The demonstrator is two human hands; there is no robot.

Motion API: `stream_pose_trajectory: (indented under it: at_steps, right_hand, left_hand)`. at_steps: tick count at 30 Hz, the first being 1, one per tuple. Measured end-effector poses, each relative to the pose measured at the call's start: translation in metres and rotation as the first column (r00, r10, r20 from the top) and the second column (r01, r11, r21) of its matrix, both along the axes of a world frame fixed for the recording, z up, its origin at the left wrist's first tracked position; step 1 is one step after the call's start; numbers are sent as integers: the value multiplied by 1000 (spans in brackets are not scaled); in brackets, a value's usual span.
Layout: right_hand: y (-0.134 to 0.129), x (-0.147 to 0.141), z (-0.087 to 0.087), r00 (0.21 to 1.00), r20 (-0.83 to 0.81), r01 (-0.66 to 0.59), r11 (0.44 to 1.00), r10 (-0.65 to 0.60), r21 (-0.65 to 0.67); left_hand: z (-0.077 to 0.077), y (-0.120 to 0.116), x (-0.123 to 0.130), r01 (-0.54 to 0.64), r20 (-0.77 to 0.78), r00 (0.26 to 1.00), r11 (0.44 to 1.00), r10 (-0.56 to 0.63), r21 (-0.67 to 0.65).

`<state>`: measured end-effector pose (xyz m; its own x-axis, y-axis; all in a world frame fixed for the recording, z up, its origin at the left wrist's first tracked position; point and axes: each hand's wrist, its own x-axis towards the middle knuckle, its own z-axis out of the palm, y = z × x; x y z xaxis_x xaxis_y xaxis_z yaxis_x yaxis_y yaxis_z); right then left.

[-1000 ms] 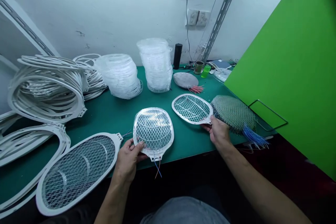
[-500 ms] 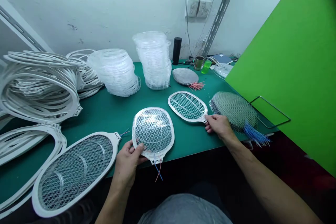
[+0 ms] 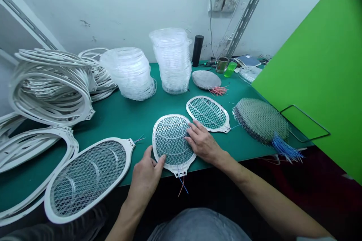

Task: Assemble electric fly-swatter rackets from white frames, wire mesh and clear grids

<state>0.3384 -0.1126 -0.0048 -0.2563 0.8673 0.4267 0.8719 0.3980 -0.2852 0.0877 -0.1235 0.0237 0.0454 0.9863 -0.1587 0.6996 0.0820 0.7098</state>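
Note:
An electric mosquito-swatter head [image 3: 172, 139], a white oval frame with metal mesh, lies at the table's front edge; a red and a blue wire hang from its neck. My left hand [image 3: 148, 171] pinches its lower left rim, thumb on top, the other fingers partly hidden. Across its right rim rest the stretched fingers of my right hand [image 3: 203, 141], tips on the mesh. Just behind is a second swatter head [image 3: 208, 113], untouched. A longer meshed swatter head [image 3: 90, 179] lies to the left, its thin wires pointing right.
White frames [image 3: 53, 86] are piled at the left. Two stacks of clear plastic rings, a left one [image 3: 127, 75] and a taller one [image 3: 172, 62], stand at the back. Mesh sheets [image 3: 260, 118] with blue wires lie right, beside a green board [image 3: 316, 75]. Grey mesh [image 3: 206, 79] has red wires.
My right hand has let go of the rear swatter head's neck and moved left onto the front one. The front head now lies flatter. The view has shifted slightly.

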Motion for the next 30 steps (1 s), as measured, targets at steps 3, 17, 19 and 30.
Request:
stream_pose_trajectory:
  at_steps: [3,17,19,30]
  right_hand:
    - [5,-5,-12,1000,-20,14,999,-15,-43]
    - [6,1,-11,997,-69,30,995,-37,-97]
    - [7,2,-11,996,-84,31,995,-39,-98]
    - [19,-4,-22,999,-27,36,997,-38,-67]
  left_hand:
    - [-8,5,-6,121,-254,966,959,-54,257]
    - [-44,64,-9,461,-333,876,810,-350,362]
    - [-41,64,-9,458,-314,879,816,-358,352]
    - [-36,79,-4,496,-395,846,800,-358,338]
